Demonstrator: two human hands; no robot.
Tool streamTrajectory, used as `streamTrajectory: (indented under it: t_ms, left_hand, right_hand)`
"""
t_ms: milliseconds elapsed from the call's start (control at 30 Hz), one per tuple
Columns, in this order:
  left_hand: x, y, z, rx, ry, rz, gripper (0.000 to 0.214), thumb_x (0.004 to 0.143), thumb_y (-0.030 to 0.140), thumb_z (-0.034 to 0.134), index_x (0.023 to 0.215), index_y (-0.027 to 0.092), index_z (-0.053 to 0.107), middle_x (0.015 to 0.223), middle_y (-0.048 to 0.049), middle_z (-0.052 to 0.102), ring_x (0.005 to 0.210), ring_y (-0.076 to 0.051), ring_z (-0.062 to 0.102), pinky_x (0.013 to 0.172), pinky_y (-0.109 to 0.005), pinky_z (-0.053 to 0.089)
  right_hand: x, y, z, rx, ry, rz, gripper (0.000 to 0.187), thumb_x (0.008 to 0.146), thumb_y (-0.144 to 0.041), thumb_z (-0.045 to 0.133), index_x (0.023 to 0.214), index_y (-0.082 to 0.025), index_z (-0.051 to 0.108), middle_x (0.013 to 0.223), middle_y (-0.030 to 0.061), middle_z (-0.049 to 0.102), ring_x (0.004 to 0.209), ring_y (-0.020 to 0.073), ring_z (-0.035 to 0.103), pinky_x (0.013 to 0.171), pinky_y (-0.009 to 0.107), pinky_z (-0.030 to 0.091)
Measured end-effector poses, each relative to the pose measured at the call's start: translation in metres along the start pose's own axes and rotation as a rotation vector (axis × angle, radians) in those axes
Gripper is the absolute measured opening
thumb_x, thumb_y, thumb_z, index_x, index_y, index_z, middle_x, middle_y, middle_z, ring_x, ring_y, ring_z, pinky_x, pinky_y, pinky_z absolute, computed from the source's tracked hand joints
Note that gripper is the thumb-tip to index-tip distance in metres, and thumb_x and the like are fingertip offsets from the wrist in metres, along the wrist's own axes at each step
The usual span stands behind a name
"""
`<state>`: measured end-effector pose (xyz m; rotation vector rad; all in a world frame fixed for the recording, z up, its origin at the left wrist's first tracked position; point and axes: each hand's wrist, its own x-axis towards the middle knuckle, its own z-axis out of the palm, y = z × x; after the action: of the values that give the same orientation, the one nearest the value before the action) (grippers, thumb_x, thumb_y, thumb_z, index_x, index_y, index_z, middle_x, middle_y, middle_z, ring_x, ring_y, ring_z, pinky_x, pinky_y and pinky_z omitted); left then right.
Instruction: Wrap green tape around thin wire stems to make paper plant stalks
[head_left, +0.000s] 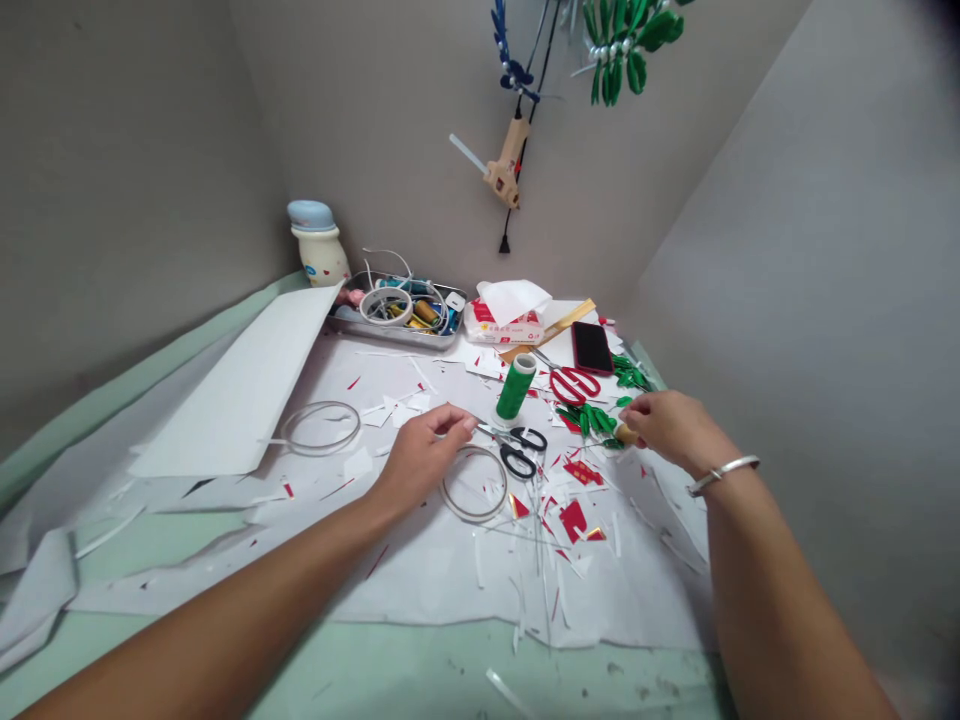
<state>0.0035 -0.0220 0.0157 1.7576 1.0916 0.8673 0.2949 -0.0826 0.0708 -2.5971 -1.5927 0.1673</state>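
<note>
My left hand [424,450] is closed in a pinch at the blade end of the black-handled scissors [517,460]; what is between its fingertips is too small to tell. Just below it lies a coil of pale wire [444,490]. My right hand [671,432] is closed on a small tan piece [627,434], whose kind I cannot make out. Beside that piece are bunches of shiny green leaves [592,420]. Between the hands, a spool of green thread [514,390] stands upright behind the scissors.
Red-handled scissors [574,385], a phone [592,348] and a tissue pack [504,322] lie at the back. A metal tray [405,335] holds tape and spools. White board [240,390] and another wire coil [322,428] are left. A glue gun [506,165] hangs above red scraps [574,520].
</note>
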Motion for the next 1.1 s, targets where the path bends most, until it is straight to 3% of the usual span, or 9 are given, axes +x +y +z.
streamTrajectory:
  t_ms: [67,167,300,400,567,733,933,1100]
  left_hand:
    - [0.002,-0.003,-0.002,0.004,0.047,-0.003,0.027,0.084,0.043,0.051,0.083,0.019,0.065,0.077,0.0002,0.066,0.078,-0.017,0.060,0.075,-0.026,0.042]
    - [0.006,-0.009,-0.002,0.009,0.066,-0.016,0.027,0.083,0.042,0.051,0.084,0.019,0.065,0.077,-0.0001,0.066,0.077,-0.017,0.060,0.073,-0.027,0.042]
    - [0.009,-0.020,-0.001,0.081,0.041,-0.011,0.021,0.078,0.038,0.055,0.086,0.020,0.065,0.077,-0.0003,0.066,0.070,-0.017,0.058,0.067,-0.028,0.042]
    - [0.011,-0.022,-0.002,0.151,0.034,0.008,0.018,0.076,0.036,0.056,0.083,0.022,0.066,0.075,-0.0005,0.065,0.069,-0.017,0.056,0.066,-0.028,0.040]
    - [0.012,-0.018,-0.009,0.249,0.033,-0.012,0.027,0.080,0.043,0.050,0.073,0.022,0.065,0.068,-0.0016,0.063,0.064,-0.018,0.054,0.060,-0.028,0.035]
    - [0.010,-0.015,-0.008,0.329,-0.006,-0.055,0.027,0.069,0.046,0.062,0.060,0.021,0.064,0.061,-0.0020,0.061,0.058,-0.017,0.051,0.055,-0.027,0.031]
    - [0.008,-0.014,-0.006,0.337,-0.079,-0.070,0.006,0.065,0.026,0.062,0.062,0.021,0.064,0.061,-0.0006,0.062,0.055,-0.015,0.053,0.053,-0.026,0.033]
    - [0.013,-0.018,-0.008,0.191,-0.073,-0.063,0.007,0.069,0.026,0.060,0.068,0.021,0.065,0.062,-0.0004,0.063,0.059,-0.016,0.054,0.055,-0.027,0.037]
  right_hand:
    - [-0.008,-0.008,-0.002,0.125,-0.017,-0.086,0.022,0.077,-0.026,0.050,0.075,-0.022,0.071,0.063,0.0033,0.068,0.058,0.0162,0.058,0.054,0.026,0.036]
    - [-0.022,-0.029,0.004,0.337,-0.171,-0.283,0.021,0.078,-0.031,0.051,0.081,-0.022,0.070,0.065,0.0012,0.068,0.057,0.0152,0.058,0.053,0.026,0.038]
    - [-0.040,-0.064,0.022,0.358,-0.250,-0.471,0.014,0.076,-0.026,0.055,0.074,-0.023,0.069,0.070,0.0003,0.069,0.061,0.0154,0.058,0.056,0.026,0.039]
    - [-0.049,-0.083,0.037,0.307,-0.203,-0.533,0.013,0.077,-0.023,0.056,0.076,-0.023,0.069,0.076,0.0019,0.070,0.068,0.0165,0.059,0.061,0.026,0.039]
    - [-0.052,-0.100,0.054,0.223,-0.070,-0.541,0.015,0.082,-0.023,0.054,0.087,-0.021,0.067,0.089,0.0041,0.066,0.079,0.0173,0.060,0.069,0.027,0.039]
    - [-0.048,-0.104,0.059,0.111,0.046,-0.463,0.021,0.086,-0.023,0.050,0.101,-0.020,0.064,0.102,0.0075,0.061,0.090,0.0198,0.059,0.073,0.028,0.039]
    - [-0.043,-0.096,0.063,0.092,-0.025,-0.482,0.033,0.082,-0.023,0.055,0.115,-0.021,0.059,0.105,0.0087,0.060,0.098,0.0227,0.057,0.078,0.029,0.039]
    - [-0.040,-0.091,0.059,0.121,-0.031,-0.474,0.039,0.081,-0.024,0.055,0.120,-0.021,0.056,0.106,0.0087,0.062,0.096,0.0227,0.059,0.077,0.029,0.040]
